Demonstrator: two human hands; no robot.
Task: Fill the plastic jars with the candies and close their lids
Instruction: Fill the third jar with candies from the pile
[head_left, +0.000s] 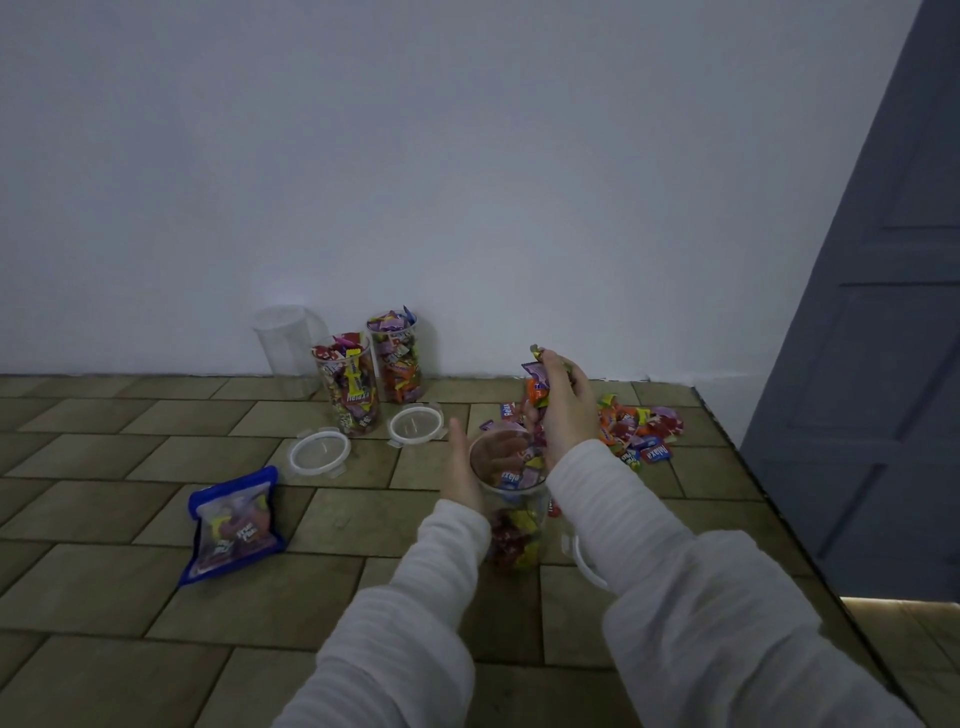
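jar (511, 499) stands upright on floor, mouth up, part full. right hand (563, 410) grips bunch of candies (535, 387) just above rim, at jar's 1 o'clock; drop path straight down, judged. left hand (465, 462) fingers wrapped round jar side at 9 o'clock, steadying. loose candy pile (636, 428) at 2 o'clock. two full jars (371, 371), lids (415, 423) at 11 o'clock.

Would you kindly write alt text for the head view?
The right hand holds a bunch of candies above a part-filled jar steadied by the left hand. Two full jars, one empty jar and loose lids sit on the tiled floor.
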